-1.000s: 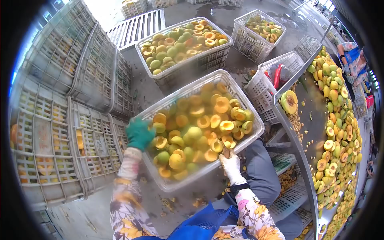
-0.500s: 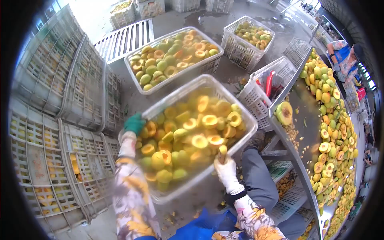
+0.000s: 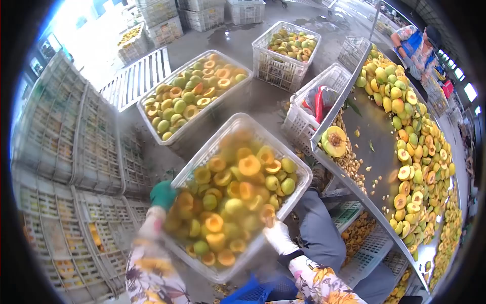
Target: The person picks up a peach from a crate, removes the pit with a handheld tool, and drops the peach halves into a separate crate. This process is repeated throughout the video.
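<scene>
A large pale plastic crate (image 3: pixel 301 188) full of halved yellow-green fruit (image 3: pixel 234 206) is in front of me, tilted and blurred by motion. My left hand (image 3: pixel 163 195), in a green glove, is closed on the crate's left rim. At the crate's near right side is my right hand (image 3: pixel 277 237), in a white glove; its fingers are closed by the rim, with an orange fruit piece at the fingertips. Whether these fingers also grip the rim is hard to tell.
Another fruit crate (image 3: pixel 147 117) stands beyond, with a smaller one (image 3: pixel 278 71) behind it. Stacked crates (image 3: pixel 71 177) line the left. On the right, a metal table (image 3: pixel 372 133) bears heaped fruit and pits. A co-worker (image 3: pixel 416 48) is at its far side.
The held crate has turned and shifted left and slightly down in view, with both hands still at it. The surroundings have shifted left, and more of the metal table shows.
</scene>
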A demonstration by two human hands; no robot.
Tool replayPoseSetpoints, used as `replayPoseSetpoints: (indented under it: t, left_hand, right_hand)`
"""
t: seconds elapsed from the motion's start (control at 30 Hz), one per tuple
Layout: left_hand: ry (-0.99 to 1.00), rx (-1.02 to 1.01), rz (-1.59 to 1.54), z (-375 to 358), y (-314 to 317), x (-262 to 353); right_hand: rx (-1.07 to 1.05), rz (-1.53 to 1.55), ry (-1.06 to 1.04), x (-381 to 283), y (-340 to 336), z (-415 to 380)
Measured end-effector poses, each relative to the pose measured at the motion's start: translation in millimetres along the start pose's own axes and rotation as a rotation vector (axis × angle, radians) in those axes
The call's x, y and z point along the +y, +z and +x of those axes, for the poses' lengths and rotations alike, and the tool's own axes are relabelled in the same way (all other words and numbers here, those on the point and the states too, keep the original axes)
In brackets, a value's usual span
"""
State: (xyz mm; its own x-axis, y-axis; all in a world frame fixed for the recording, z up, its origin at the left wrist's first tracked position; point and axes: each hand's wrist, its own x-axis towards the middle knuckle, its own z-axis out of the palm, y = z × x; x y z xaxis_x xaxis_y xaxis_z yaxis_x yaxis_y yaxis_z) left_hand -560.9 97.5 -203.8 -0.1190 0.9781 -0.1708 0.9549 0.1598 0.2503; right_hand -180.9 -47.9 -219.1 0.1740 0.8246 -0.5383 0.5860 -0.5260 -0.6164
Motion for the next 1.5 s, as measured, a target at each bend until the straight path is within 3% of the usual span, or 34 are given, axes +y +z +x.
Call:
replayPoseSetpoints:
  t: [0.03,0.13,0.27,0.37,0.47,0.53,0.57,0.6,0.63,0.7,0.73,0.77,0.83,0.9,0.93,0.97,1.03,1.1,1.17,1.27,1.3,1.37,1.5]
  left_hand:
    - [-0.052,-0.020,-0.077,2.1,11.2,-11.9]
    - [-0.054,0.016,0.081,20.1,32.2,-27.2]
    - [0.016,0.009,0.029,22.0,27.3,-30.0]
    - [0.014,0.061,0.031,33.1,37.2,-47.8]
    - [-0.054,-0.005,-0.077,51.4,23.5,-50.8]
    - [-0.094,-0.103,-0.237,76.4,48.1,-89.3]
    - [-0.211,-0.117,-0.196,69.8,41.9,-74.5]
    - [-0.112,0.021,-0.038,48.1,27.6,-46.5]
    - [-0.014,0.026,0.056,36.3,24.3,-35.0]
    - [-0.164,0.029,0.423,55.1,48.3,-48.9]
    - [-0.112,-0.126,0.414,47.9,24.3,-31.7]
    - [-0.112,-0.164,0.597,57.0,26.0,-23.2]
    - [0.096,-0.016,0.294,31.4,-24.3,60.3]
    - [0.450,0.133,-0.302,39.8,-27.1,90.8]
    - [0.561,0.120,-0.523,15.1,-51.7,142.3]
    - [0.665,0.103,-0.747,-27.6,-88.7,213.2]
    - [0.590,-0.284,-0.962,-98.4,-142.5,317.9]
    - [0.783,-0.564,-0.919,-127.5,-148.6,396.1]
    - [0.899,-0.505,-0.687,-140.4,-107.6,472.9]
    - [1.232,-0.317,-0.531,-132.3,-42.6,602.8]
    - [1.229,-0.288,-0.434,-132.9,-34.9,648.8]
    - [1.184,-0.228,-0.255,-140.5,-27.2,732.4]
    - [1.053,-0.092,-0.002,-170.8,-5.5,855.8]
  right_hand:
    - [-0.002,0.006,-0.011,1.0,-2.2,-0.2]
    - [0.039,-0.094,-0.053,-26.7,-3.1,1.7]
    - [0.039,0.026,-0.061,-42.3,-7.4,-13.3]
    - [-0.087,0.257,0.007,-61.5,-22.6,-23.1]
    - [-0.148,0.106,-0.130,-76.2,-26.5,-21.9]
    - [0.016,0.228,-0.328,-67.4,-6.0,-15.1]
    - [0.012,0.188,-0.311,-58.1,3.6,-11.1]
    - [-0.013,0.138,-0.255,-35.5,14.0,-6.3]
    - [-0.024,0.107,-0.194,-22.4,20.3,-2.3]
    - [-0.142,0.094,-0.220,-28.5,10.5,-5.0]
    - [-0.184,0.074,-0.222,-25.3,-3.1,-6.8]
    - [-0.242,0.058,-0.136,-36.5,-21.0,-14.3]
    - [-0.152,0.138,-0.224,-29.8,-17.6,-22.0]
    - [0.039,0.210,-0.426,-38.4,-40.3,-50.3]
    - [0.100,0.247,-0.563,-50.8,-71.2,-72.6]
    - [0.126,0.198,-0.575,-58.7,-97.4,-92.3]
    - [0.133,0.270,-0.571,-38.1,-142.6,-113.3]
    - [0.206,0.170,-0.481,4.9,-178.0,-129.1]
    - [0.344,0.167,-0.352,36.9,-238.3,-182.7]
    - [0.563,0.321,-0.328,117.8,-271.7,-212.8]
    - [0.628,0.374,-0.285,137.5,-279.7,-225.7]
    - [0.378,0.741,0.027,186.3,-278.9,-236.5]
    - [0.378,1.140,0.034,230.4,-281.9,-242.6]
